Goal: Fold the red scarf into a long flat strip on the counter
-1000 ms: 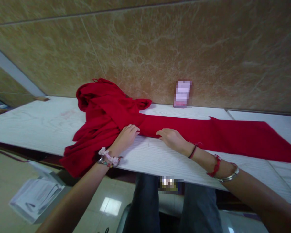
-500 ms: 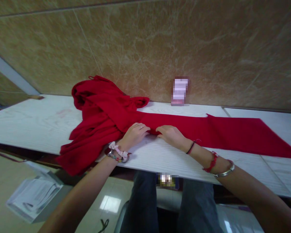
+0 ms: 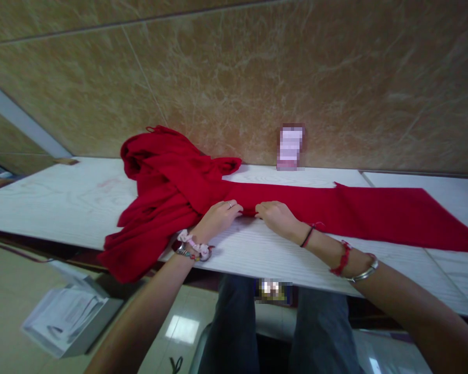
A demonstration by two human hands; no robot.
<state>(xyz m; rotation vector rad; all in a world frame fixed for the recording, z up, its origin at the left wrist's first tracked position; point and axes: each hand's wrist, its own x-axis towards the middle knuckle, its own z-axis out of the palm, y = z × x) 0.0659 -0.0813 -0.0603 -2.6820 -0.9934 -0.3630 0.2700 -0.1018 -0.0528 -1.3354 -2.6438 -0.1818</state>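
A long strip of red fabric (image 3: pixel 378 213) lies flat along the white wood-grain table (image 3: pixel 281 254), its right end cut at a slant. On its left it runs into a bunched heap of the same red cloth (image 3: pixel 152 197), part of which hangs over the front edge. My left hand (image 3: pixel 222 215) is closed on the strip's near edge, beside the heap. A short way to the right, my right hand (image 3: pixel 275 215) pinches the same edge, its fingers curled. The fingertips of both hands are partly hidden.
A phone-like object (image 3: pixel 290 148), blurred out, leans against the brown marbled tile wall (image 3: pixel 226 78) behind the table. On the floor at the lower left stands an open white box of papers (image 3: pixel 68 317). My legs (image 3: pixel 234 327) are under the table's front edge.
Both hands keep their hold on the fabric edge, with the fingers shifting only slightly. The whole view has moved a little, so things appear slightly further right.
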